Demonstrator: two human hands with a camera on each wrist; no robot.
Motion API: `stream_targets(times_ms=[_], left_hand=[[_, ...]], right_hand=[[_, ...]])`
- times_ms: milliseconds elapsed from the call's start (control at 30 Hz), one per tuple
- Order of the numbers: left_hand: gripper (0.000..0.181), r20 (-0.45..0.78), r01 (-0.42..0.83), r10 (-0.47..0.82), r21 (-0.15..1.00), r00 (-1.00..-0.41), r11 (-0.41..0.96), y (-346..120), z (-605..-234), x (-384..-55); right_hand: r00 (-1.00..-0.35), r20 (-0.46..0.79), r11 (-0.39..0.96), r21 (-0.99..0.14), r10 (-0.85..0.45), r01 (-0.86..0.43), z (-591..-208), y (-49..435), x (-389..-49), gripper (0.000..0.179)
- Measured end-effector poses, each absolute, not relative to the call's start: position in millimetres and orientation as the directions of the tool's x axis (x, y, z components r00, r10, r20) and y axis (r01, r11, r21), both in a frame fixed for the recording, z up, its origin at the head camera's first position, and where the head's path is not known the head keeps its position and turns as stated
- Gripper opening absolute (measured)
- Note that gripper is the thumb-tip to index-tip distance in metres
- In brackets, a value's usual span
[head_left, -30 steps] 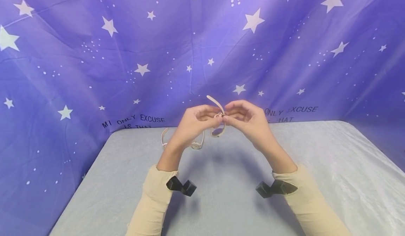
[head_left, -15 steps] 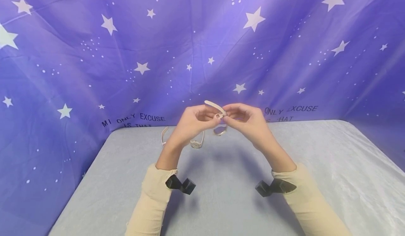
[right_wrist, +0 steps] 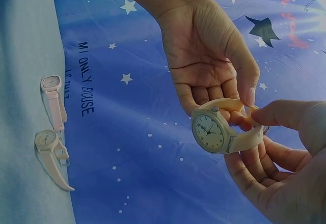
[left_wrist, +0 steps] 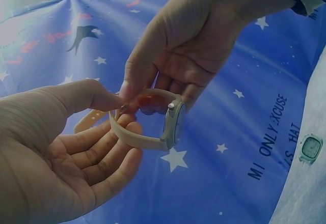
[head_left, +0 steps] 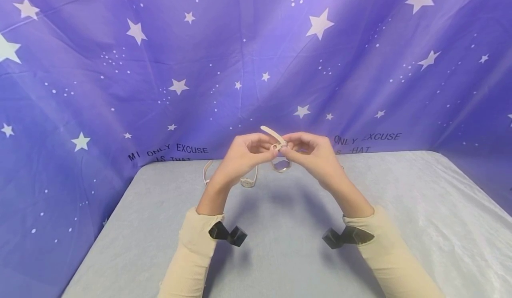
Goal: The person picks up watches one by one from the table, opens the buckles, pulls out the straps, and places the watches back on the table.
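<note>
A cream wristwatch (right_wrist: 208, 133) with a round, pale dial is held above the table between both hands, its strap bent into a loop. The left hand (head_left: 241, 156) pinches the strap near the buckle with thumb and fingers. From the other side, the right hand (head_left: 314, 152) pinches the same spot, thumb on the strap. A free strap end (head_left: 272, 133) sticks out up and to the left in the head view. In the right wrist view the dial faces the camera; the left wrist view shows the crown on the case's edge. Fingertips partly hide the buckle.
On the table (head_left: 280, 244), behind the left wrist, lie a pink watch (right_wrist: 51, 84) with a squarish case and a round cream watch (right_wrist: 47, 138). A green square-faced watch (left_wrist: 310, 148) lies farther right. A purple star-patterned cloth (head_left: 224, 58) hangs behind the table.
The strap's free end has tipped lower from its steeper angle, and the watch case has swung slightly to the right below the fingers. Both hands keep their pinch in nearly the same place.
</note>
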State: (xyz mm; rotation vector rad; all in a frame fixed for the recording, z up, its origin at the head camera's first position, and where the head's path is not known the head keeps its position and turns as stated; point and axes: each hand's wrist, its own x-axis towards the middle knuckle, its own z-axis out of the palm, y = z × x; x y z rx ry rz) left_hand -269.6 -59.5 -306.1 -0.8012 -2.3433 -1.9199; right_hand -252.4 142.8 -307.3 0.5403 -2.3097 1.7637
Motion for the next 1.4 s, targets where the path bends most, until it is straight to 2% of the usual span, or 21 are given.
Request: stream_targets(times_ms=[1400], left_hand=[[0.025, 0.303, 0.352, 0.321, 0.93, -0.897, 0.108, -65.8, -302.6, -267.9]], right_hand=[[-0.922, 0.327, 0.277, -0.884, -0.209, -0.377, -306.6, 142.0, -250.5, 0.027]])
